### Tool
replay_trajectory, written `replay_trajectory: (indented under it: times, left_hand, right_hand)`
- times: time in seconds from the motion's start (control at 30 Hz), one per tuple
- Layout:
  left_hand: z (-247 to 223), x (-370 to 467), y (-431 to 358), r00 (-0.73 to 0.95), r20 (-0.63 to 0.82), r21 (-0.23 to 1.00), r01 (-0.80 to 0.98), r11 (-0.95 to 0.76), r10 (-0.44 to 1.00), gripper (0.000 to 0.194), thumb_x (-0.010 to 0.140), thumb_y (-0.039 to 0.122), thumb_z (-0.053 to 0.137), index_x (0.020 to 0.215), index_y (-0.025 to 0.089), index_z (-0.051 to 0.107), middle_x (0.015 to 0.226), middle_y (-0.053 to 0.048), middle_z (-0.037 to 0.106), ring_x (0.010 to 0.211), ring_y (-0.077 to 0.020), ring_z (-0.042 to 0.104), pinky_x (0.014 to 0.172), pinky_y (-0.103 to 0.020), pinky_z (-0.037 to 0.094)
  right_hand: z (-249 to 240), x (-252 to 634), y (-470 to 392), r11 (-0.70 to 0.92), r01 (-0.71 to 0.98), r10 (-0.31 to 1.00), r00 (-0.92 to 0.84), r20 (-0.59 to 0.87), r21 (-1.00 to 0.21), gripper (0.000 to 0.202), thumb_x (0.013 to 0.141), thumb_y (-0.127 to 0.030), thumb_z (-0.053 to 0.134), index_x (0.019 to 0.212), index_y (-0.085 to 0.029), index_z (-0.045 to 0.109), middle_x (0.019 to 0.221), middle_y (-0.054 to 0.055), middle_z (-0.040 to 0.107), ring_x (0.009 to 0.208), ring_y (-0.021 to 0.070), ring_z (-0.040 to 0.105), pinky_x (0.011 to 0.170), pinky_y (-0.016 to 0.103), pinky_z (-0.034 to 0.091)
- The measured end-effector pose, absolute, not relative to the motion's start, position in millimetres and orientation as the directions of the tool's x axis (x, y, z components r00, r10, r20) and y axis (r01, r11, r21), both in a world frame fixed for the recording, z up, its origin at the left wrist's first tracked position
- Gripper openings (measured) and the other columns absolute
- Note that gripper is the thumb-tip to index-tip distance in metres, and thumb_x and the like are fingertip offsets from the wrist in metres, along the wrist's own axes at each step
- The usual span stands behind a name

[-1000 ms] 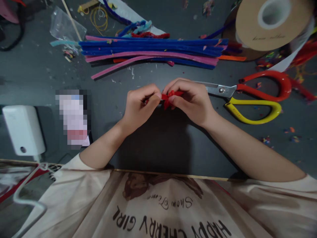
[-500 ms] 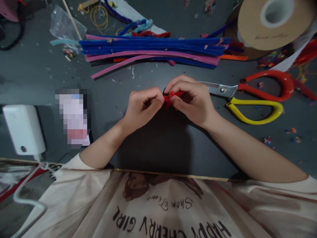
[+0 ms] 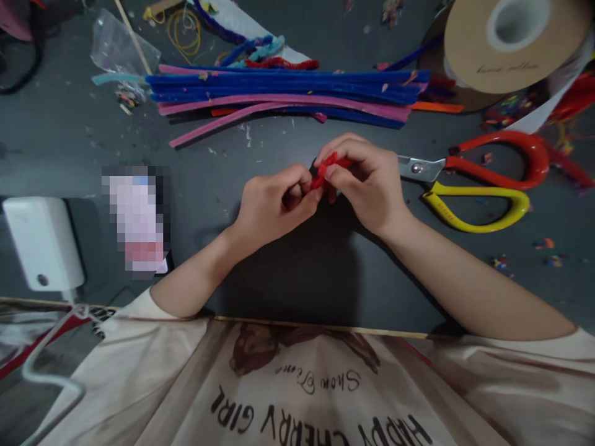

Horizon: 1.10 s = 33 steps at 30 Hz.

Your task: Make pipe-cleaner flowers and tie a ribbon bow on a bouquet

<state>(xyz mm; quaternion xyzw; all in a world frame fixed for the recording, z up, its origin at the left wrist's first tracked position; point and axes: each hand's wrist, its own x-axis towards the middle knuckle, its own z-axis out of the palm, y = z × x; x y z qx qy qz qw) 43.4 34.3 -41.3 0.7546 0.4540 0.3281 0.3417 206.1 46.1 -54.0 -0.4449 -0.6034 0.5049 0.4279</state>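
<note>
A small red piece [image 3: 329, 166], soft and folded or twisted, is held between both hands above the dark table [image 3: 288, 272]. My left hand [image 3: 279, 198] pinches its lower left end with thumb and forefinger. On the other side my right hand [image 3: 367, 179] grips it between thumb and curled fingers, which hide part of it. A small dark bit shows beside the red piece near the fingertips. Just right of my right hand lie scissors [image 3: 493, 160] with one red and one yellow handle, their blades partly hidden behind that hand.
Blue and pink pipe cleaners [image 3: 288, 87] lie in a bundle beyond my hands. A ribbon spool [image 3: 469, 56] is at the back right. Leftward are a phone with a blurred screen [image 3: 139, 217] and a white power bank [image 3: 44, 244] with a cable. Colourful scraps dot the right side.
Both hands have shifted slightly right, and the right one a little away from me. The red piece has turned, its top now tilted up and to the right.
</note>
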Motion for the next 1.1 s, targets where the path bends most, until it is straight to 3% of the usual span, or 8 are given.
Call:
replay_trajectory:
  times: [0.1, 0.23, 0.33, 0.83, 1.1]
  left_hand:
    - [-43.0, 43.2, 34.9, 0.371, 0.148, 0.821, 0.470, -0.323, 0.917, 0.024, 0.087, 0.028, 0.049, 0.065, 0.018, 0.050, 0.050, 0.006, 0.043, 0.044, -0.0019, 0.034, 0.045, -0.019, 0.028]
    - [-45.9, 40.7, 37.3, 0.269, 0.132, 0.903, 0.364, -0.228, 0.954, 0.027, 0.090, 0.028, 0.045, 0.065, 0.018, 0.050, 0.053, 0.005, 0.043, 0.047, -0.0033, 0.036, 0.048, -0.020, 0.030]
    - [-47.1, 39.6, 38.6, 0.248, 0.187, 0.897, 0.351, -0.268, 0.951, 0.028, 0.089, 0.026, 0.047, 0.062, 0.018, 0.048, 0.052, 0.005, 0.041, 0.047, -0.0035, 0.034, 0.048, -0.021, 0.029]
    - [-43.9, 41.9, 38.4, 0.250, 0.233, 0.859, 0.400, -0.320, 0.940, 0.028, 0.082, 0.016, 0.050, 0.055, 0.017, 0.043, 0.048, 0.006, 0.035, 0.047, -0.0033, 0.032, 0.047, -0.021, 0.027]
    - [-41.9, 38.7, 36.7, 0.442, 0.257, 0.870, 0.282, -0.405, 0.859, 0.023, 0.087, 0.021, 0.046, 0.065, 0.018, 0.048, 0.051, 0.005, 0.042, 0.045, -0.0029, 0.033, 0.044, -0.019, 0.028]
  right_hand:
    - [-53.1, 205.1, 46.4, 0.053, 0.080, 0.976, -0.214, 0.035, -0.995, 0.012, 0.080, -0.013, 0.052, 0.069, -0.017, 0.054, 0.081, 0.002, 0.056, 0.054, 0.0045, 0.050, 0.043, 0.020, 0.042]
    - [-55.1, 206.6, 47.0, 0.173, 0.120, 0.938, -0.323, 0.126, -0.978, 0.009, 0.078, -0.017, 0.058, 0.069, -0.018, 0.055, 0.074, 0.001, 0.054, 0.061, 0.0069, 0.050, 0.047, 0.020, 0.040]
    - [-56.6, 208.1, 47.6, 0.244, 0.141, 0.913, -0.366, 0.179, -0.959, 0.009, 0.080, -0.018, 0.057, 0.070, -0.018, 0.055, 0.074, 0.001, 0.056, 0.064, 0.0077, 0.051, 0.050, 0.021, 0.041]
    - [-56.8, 208.2, 45.3, 0.205, 0.156, 0.933, -0.330, 0.145, -0.966, 0.016, 0.080, -0.018, 0.055, 0.065, -0.018, 0.050, 0.086, 0.002, 0.057, 0.058, 0.0053, 0.042, 0.047, 0.021, 0.038]
    - [-57.2, 207.9, 45.2, 0.311, 0.222, 0.912, -0.344, 0.225, -0.924, 0.013, 0.079, -0.019, 0.057, 0.066, -0.018, 0.053, 0.090, 0.002, 0.058, 0.063, 0.0060, 0.046, 0.051, 0.021, 0.038]
